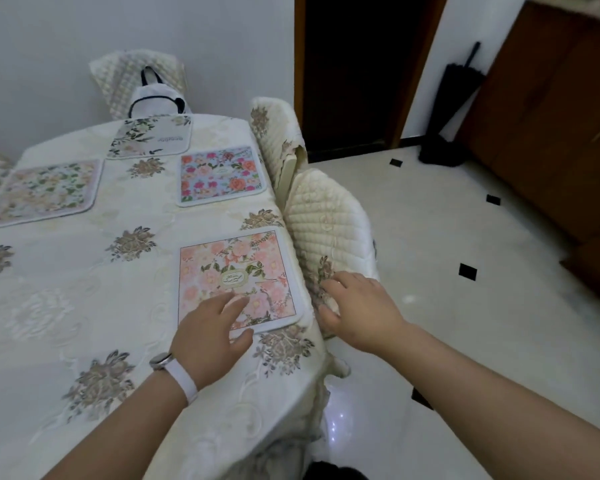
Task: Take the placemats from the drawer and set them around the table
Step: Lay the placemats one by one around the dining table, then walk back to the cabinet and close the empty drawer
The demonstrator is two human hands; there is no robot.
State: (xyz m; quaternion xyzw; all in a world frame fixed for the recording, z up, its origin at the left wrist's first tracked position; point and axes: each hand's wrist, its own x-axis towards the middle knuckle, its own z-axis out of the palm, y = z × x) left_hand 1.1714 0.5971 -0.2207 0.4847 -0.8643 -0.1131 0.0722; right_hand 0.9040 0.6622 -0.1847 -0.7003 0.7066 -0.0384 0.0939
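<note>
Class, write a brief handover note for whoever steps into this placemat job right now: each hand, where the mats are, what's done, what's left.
Left hand: open, fingers flat on the pink placemat at the near right edge of the table.
Right hand: open, no mat, at the quilted chair back beside it.
Done: four mats laid: pink placemat, blue placemat beyond it, far placemat, left placemat.
Left: probably square the pink one; drawer out of view, so check for more mats.
</note>
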